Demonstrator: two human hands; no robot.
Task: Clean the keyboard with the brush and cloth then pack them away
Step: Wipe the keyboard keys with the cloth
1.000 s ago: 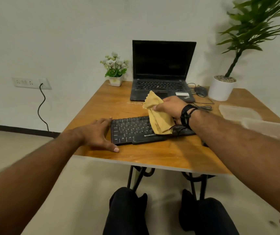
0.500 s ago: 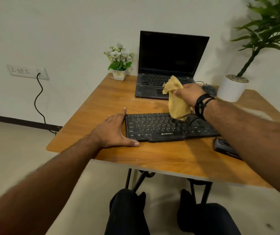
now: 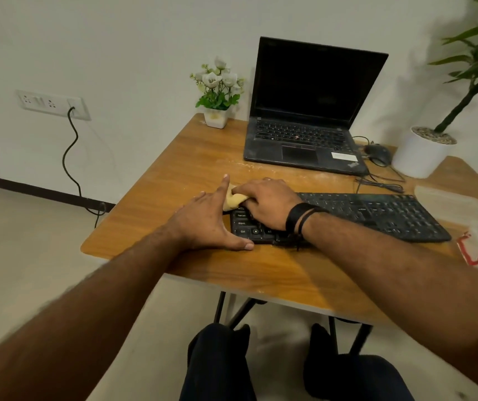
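Observation:
A black keyboard (image 3: pixel 376 212) lies across the wooden table (image 3: pixel 191 157). My right hand (image 3: pixel 264 202) grips a bunched yellow cloth (image 3: pixel 233 199) and presses it onto the keyboard's left end. Most of the cloth is hidden under that hand. My left hand (image 3: pixel 206 224) lies flat with straight fingers against the keyboard's left edge, thumb along its front corner. No brush is visible.
An open black laptop (image 3: pixel 304 134) stands behind the keyboard, with a mouse (image 3: pixel 378 153) and cable to its right. A small flower pot (image 3: pixel 217 117) sits at the back left, a large white plant pot (image 3: pixel 421 153) at the back right. A clear plastic container (image 3: pixel 463 204) sits at the right edge.
My right hand has come down from above the keyboard's middle to its left end, pressing the cloth onto the keys. My left hand has stayed at the keyboard's left edge.

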